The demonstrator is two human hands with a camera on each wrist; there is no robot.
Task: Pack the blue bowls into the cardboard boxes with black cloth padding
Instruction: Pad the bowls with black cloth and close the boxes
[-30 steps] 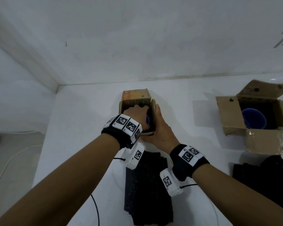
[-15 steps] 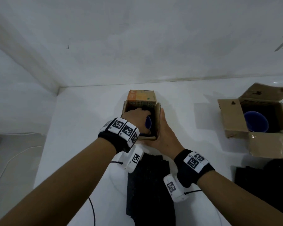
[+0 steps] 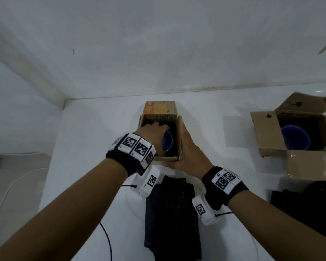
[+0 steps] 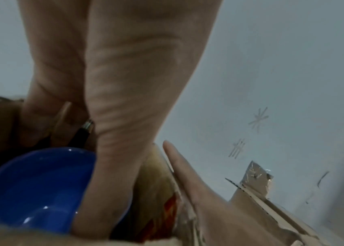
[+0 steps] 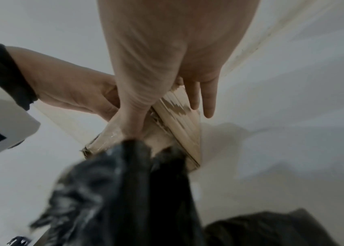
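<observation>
Head view: the left hand [image 3: 152,134] reaches down into the small cardboard box [image 3: 180,140] in the middle of the white table [image 3: 94,140], its fingers bent over the far side of the blue bowl [image 3: 167,141] that sits inside on black cloth padding. In the left wrist view the thumb lies across the bowl's rim [image 4: 30,188] while the other fingers curl down at the far wall of the box; whether they hook the bowl or tuck the cloth I cannot tell. The right hand [image 3: 189,147] lies flat along the outside of the box's right wall, fingers [image 5: 209,99] straight and together, thumb wrapped round the near corner, bracing the box rather than gripping it.

Just in front of the box lies a stack of black cloth pads [image 3: 170,219], partly under both wrists. To the right, well apart, stands a second cardboard box [image 3: 267,134] with flaps open, holding a second blue bowl [image 3: 294,137] on dark padding. A heap of black cloth [image 3: 309,208] lies near that box's front flap. A black cable [image 3: 106,236] runs across the table beneath the left forearm.
</observation>
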